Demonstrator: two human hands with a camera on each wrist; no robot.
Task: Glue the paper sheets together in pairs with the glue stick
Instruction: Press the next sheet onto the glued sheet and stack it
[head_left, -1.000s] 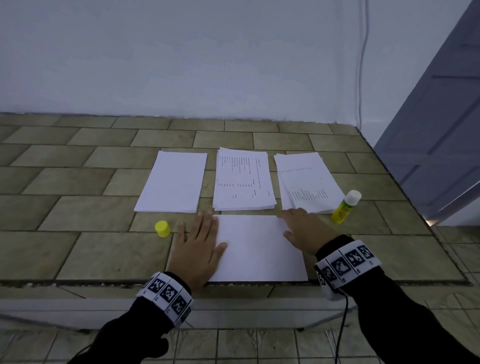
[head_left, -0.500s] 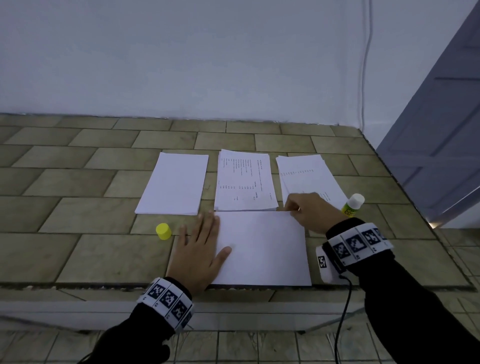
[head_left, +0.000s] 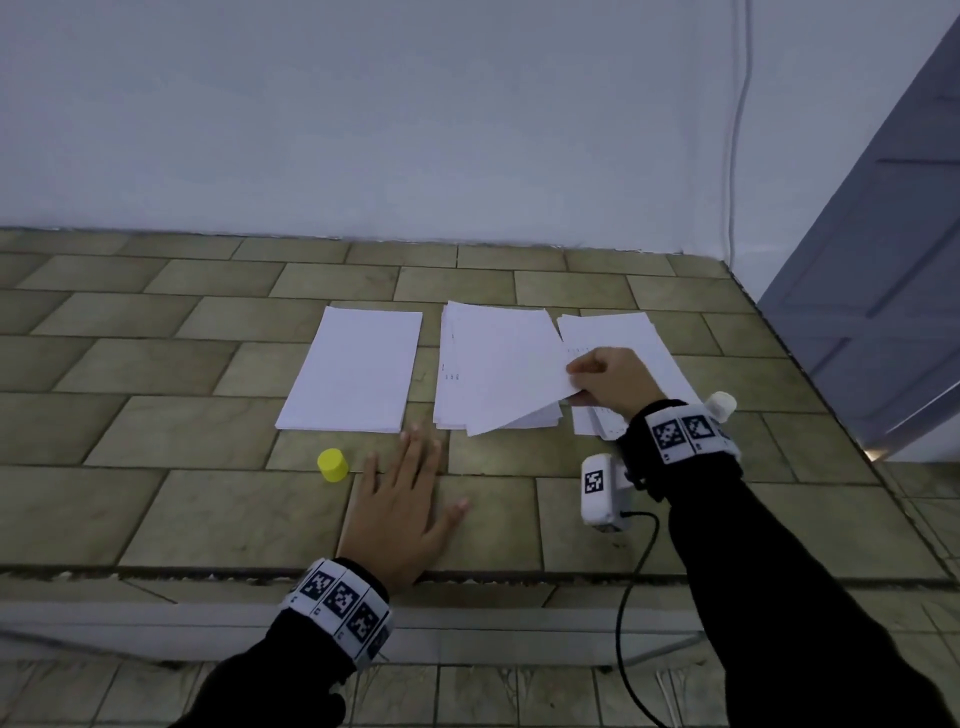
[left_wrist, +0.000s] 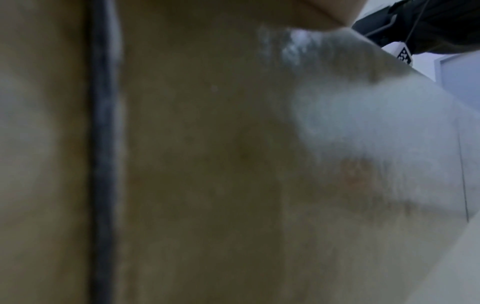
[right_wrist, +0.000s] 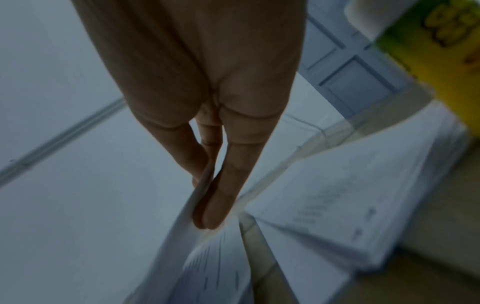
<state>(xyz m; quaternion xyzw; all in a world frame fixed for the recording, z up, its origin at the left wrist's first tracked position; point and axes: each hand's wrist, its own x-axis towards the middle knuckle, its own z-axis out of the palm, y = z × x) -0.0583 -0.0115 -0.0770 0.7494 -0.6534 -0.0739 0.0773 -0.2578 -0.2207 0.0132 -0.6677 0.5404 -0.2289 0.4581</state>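
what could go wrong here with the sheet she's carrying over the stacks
The right hand pinches the sheet by one edge only, so it may sag, crease or drag the middle stack askew. The glue stick stands open right behind that wrist; a pull back could tip it. Its yellow cap lies apart beside the left hand, so the glue may be drying.

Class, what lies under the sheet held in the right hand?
Under the sheet, pinched by the right hand, lies the middle paper stack; only its left and near edges show, its top page covered.
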